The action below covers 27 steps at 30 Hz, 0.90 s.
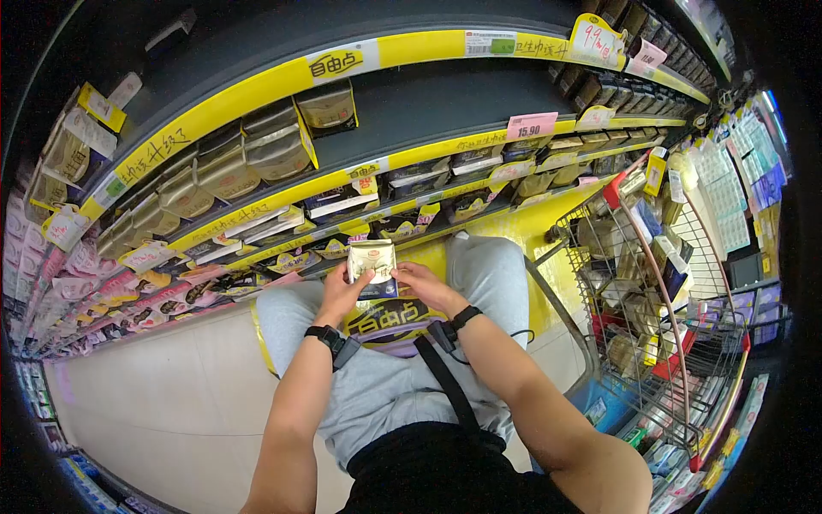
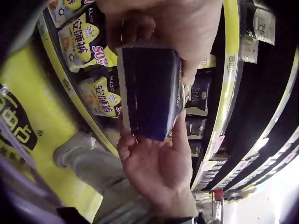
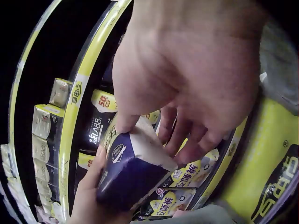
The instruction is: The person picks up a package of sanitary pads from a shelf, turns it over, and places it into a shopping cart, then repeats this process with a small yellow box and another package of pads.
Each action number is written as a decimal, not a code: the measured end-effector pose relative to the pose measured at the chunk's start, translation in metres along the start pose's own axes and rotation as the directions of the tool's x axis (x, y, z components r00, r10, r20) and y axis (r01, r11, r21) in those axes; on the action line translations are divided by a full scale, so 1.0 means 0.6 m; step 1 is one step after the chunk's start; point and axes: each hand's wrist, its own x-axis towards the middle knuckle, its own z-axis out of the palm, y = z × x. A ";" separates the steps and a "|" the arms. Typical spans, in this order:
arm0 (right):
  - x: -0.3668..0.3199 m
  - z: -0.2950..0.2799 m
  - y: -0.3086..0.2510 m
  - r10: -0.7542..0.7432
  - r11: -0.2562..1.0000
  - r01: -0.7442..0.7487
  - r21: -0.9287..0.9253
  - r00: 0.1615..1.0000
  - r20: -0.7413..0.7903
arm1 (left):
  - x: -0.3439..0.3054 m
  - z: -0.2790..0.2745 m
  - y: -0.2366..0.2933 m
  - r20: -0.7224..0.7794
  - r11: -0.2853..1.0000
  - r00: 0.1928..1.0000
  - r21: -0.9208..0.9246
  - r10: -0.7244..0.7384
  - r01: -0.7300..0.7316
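A small package (image 1: 373,265), cream on its upper part and dark blue below, is held upright between both hands before the seated person's lap. At its left side the left hand (image 1: 342,291) grips it, thumb on the front. The right hand (image 1: 425,287) pinches the right side with thumb and fingers. In the left wrist view the package's dark blue face (image 2: 149,91) shows between the hands. The right wrist view has its blue and white end (image 3: 135,163), with the right thumb on an edge and the left hand (image 3: 88,186) around the far side.
Curved shelves with yellow edges (image 1: 428,161) hold rows of gold and dark packages (image 1: 278,152). A wire shopping cart (image 1: 676,343) with several packages in it stands at the right. Pink packages (image 1: 81,278) fill the far left. Pale floor (image 1: 163,377) lies at the lower left.
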 end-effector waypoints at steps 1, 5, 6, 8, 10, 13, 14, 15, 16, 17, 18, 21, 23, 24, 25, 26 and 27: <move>0.008 -0.001 0.006 -0.008 1.000 0.008 -0.016 1.000 -0.010 | 0.003 0.000 -0.005 -0.007 1.000 1.000 0.010 -0.004 0.004; 0.021 0.003 0.015 -0.017 0.997 0.014 -0.070 0.999 -0.042 | 0.006 0.002 0.006 -0.088 0.994 0.995 0.104 -0.036 0.045; 0.021 0.006 0.014 -0.012 0.999 0.009 -0.049 0.999 -0.049 | 0.007 0.001 0.005 -0.086 0.991 0.995 0.117 -0.059 0.069; 0.017 0.015 0.006 0.000 1.000 -0.001 -0.007 0.998 -0.063 | 0.006 -0.002 0.015 -0.084 0.983 0.991 0.144 -0.105 0.116; 0.004 0.023 -0.008 0.011 0.940 -0.017 0.340 1.000 0.020 | -0.011 -0.001 0.033 -0.060 0.974 0.991 0.186 -0.124 0.133; 0.008 0.017 0.001 -0.026 0.876 -0.021 0.483 0.996 0.090 | -0.020 0.001 0.022 0.070 0.964 0.984 0.223 -0.163 0.143; 0.006 0.018 -0.004 -0.040 0.882 -0.015 0.472 0.994 0.105 | -0.018 0.002 0.009 0.127 0.963 0.976 0.228 -0.176 0.144; 0.000 0.018 -0.007 -0.029 0.904 0.002 0.427 0.998 0.057 | -0.016 0.000 -0.003 0.177 0.958 0.968 0.256 -0.180 0.132; -0.007 0.018 -0.009 -0.020 0.925 0.014 0.381 1.000 0.010 | -0.013 -0.004 -0.015 0.224 0.952 0.957 0.282 -0.186 0.119; -0.013 0.020 -0.014 -0.014 0.943 0.025 0.332 0.999 -0.036 | -0.012 -0.006 -0.016 0.270 0.946 0.944 0.307 -0.191 0.104; -0.011 0.016 -0.011 -0.030 0.951 0.034 0.307 0.999 -0.019 | -0.010 -0.007 -0.017 0.325 0.937 0.933 0.348 -0.156 0.035; -0.010 0.013 -0.002 -0.070 0.971 0.059 0.231 0.997 0.042 | -0.021 0.001 0.004 0.325 0.935 0.944 0.350 -0.058 -0.063; -0.017 0.019 -0.003 -0.092 0.982 0.076 0.175 0.992 0.084 | -0.032 -0.002 0.039 0.398 0.916 0.911 0.396 -0.108 -0.065; -0.015 0.019 0.000 -0.078 0.983 0.059 0.176 0.991 0.104 | -0.034 0.000 0.050 0.433 0.906 0.891 0.418 -0.134 -0.067; -0.017 0.016 -0.001 -0.058 0.985 0.041 0.166 0.994 0.097 | -0.032 0.003 0.047 0.458 0.923 0.881 0.377 -0.114 -0.077; -0.024 0.019 -0.007 -0.037 0.987 0.022 0.157 0.995 0.091 | -0.033 0.006 0.044 0.482 0.938 0.871 0.337 -0.094 -0.085; -0.028 0.020 -0.010 -0.015 0.989 0.002 0.149 0.996 0.086 | -0.033 0.008 0.041 0.504 0.951 0.860 0.297 -0.075 -0.091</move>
